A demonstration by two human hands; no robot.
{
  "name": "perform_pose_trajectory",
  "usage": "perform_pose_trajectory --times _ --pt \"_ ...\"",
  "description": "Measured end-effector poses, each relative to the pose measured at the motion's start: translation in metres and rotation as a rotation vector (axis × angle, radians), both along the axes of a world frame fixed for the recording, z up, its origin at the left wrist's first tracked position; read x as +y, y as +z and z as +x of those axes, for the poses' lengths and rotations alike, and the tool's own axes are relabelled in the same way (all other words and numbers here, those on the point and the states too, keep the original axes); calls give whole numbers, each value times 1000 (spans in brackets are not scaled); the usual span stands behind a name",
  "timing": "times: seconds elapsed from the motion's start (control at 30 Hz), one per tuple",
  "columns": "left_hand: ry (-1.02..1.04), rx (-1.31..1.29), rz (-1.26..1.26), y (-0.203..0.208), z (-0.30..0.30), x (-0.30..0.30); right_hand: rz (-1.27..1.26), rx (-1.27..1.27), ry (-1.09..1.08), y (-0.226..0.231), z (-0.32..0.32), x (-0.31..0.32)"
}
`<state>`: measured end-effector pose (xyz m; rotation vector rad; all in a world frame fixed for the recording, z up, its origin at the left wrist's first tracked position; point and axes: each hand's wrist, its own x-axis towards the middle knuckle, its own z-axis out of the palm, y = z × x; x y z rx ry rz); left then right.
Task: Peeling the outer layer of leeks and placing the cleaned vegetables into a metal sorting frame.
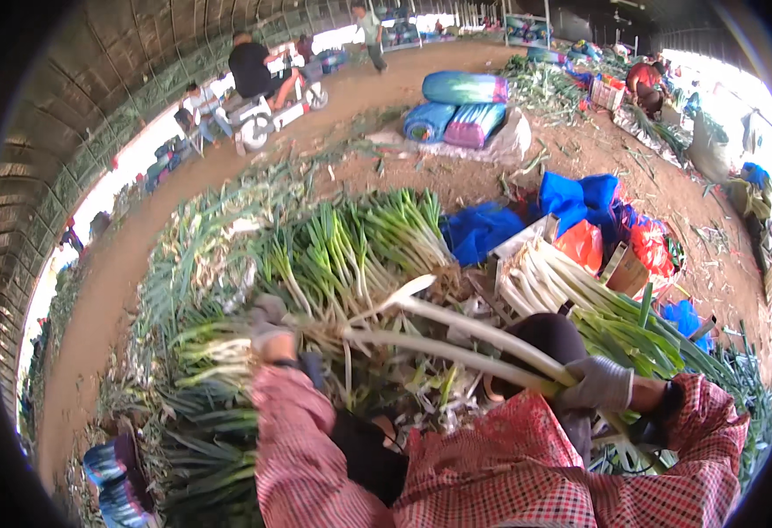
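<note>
- Two long green onions with white stalks (456,339) lie across the lower middle of the view, slanting from the right hand up and to the left, where their rooty ends reach the left hand.
- The right hand (599,384), in a grey knit glove, has its fingers wrapped tight round the stalks where white turns to green; the leaves trail past it to the right.
- The left hand (267,330), also grey-gloved, sits at the root ends amid the heap; whether its fingers grip anything I cannot tell.
- The stalks are pale, smooth and slender, one with a peeled, curling skin at its tip.
- A large heap of green onions on the ground (315,264) lies just beyond the hands.
- A stacked bundle of trimmed white stalks (544,282) rests to the right.
- Behind it: crumpled blue sacks (570,198) and orange-red plastic bags (645,246).
- Farther back, rolled blue and purple bundles (461,106) lie on the dirt floor.
</note>
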<state>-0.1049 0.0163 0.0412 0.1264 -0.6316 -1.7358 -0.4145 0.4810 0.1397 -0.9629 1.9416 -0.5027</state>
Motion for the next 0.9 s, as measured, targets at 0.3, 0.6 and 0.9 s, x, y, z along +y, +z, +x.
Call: perform_pose_trajectory --times 0.3,0.6,0.9 --pt "-81 -1318 -161 27 -44 74 -55 -176 -241 39 -5 -4" --pt "-750 -29 122 65 -136 211 -88 -190 -165 19 33 -23" --pt "-686 59 -18 71 -139 203 -146 -1 155 -20 17 -24"
